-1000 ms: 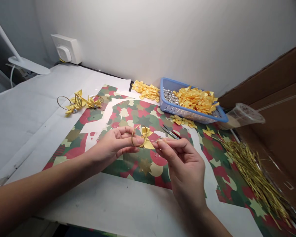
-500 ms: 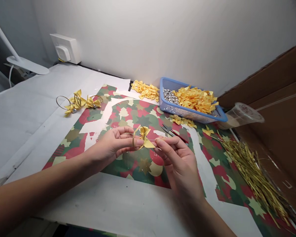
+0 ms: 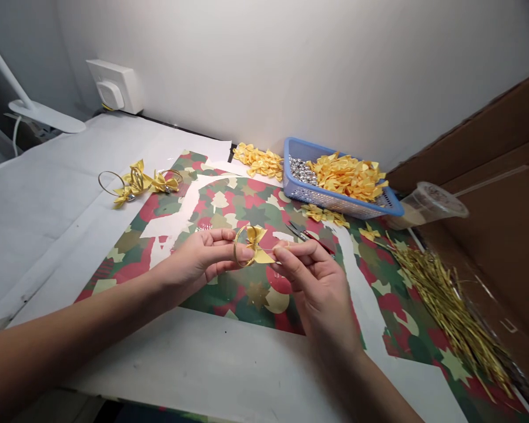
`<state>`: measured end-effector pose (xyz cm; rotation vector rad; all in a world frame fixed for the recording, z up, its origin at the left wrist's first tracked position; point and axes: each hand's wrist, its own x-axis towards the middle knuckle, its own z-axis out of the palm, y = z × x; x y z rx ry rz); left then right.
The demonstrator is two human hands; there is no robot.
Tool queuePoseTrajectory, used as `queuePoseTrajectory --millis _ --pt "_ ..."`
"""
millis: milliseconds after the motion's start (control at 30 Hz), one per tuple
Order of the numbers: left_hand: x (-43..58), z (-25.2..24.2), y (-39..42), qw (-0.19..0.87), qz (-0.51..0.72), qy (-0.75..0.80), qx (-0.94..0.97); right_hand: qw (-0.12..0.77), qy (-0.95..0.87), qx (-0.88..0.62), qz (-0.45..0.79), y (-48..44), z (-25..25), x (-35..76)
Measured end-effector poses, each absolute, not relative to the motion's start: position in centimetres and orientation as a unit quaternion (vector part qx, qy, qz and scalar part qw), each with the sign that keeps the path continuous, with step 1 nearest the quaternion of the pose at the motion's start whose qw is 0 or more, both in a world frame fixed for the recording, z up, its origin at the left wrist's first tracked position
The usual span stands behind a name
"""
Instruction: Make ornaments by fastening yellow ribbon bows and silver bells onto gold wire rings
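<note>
A thin gold wire ring (image 3: 237, 247) stands upright between the hands, with a yellow satin bow (image 3: 256, 242) at its right side. The bow's creased loops point up, and a wider tail folds down and to the right. The left hand (image 3: 203, 254) has a firm grip on the ring, its thumb pressed to the band by the bow. The right hand (image 3: 317, 288) pinches a fine gold strand (image 3: 275, 250) that runs from the bow, holding it between thumb and forefinger.

Both hands are held above camouflage-patterned wrapping paper (image 3: 255, 214) on a white-covered desk (image 3: 57, 176). Small snips with red handles (image 3: 302, 233) lie on the paper just beyond the right hand. Farther back sits a blue plastic basket (image 3: 291, 170) holding silver beads (image 3: 302, 170) and a heap of yellow bows (image 3: 348, 176). More bows lie in a pile (image 3: 258, 161) beside it and in a scatter (image 3: 324, 215) before it. To the left lie finished gold rings with bows (image 3: 134, 182). To the right lies a spread of gold twist ties (image 3: 449, 308), with a clear plastic cup (image 3: 427, 202) on its side beyond them.
</note>
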<state>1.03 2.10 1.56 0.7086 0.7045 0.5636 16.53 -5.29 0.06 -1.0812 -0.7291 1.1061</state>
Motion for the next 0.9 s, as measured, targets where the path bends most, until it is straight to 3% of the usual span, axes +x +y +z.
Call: queuePoseTrajectory --millis 333,900 --pt "0.96 1.53 1.97 0.835 0.260 0.338 0.347 0.658 -0.405 -0.511 0.376 -5.65 0.38 16.34" --pt "1.00 1.49 2.00 0.817 0.254 0.357 0.375 0.642 -0.417 -0.537 0.354 -5.92 0.73 16.37"
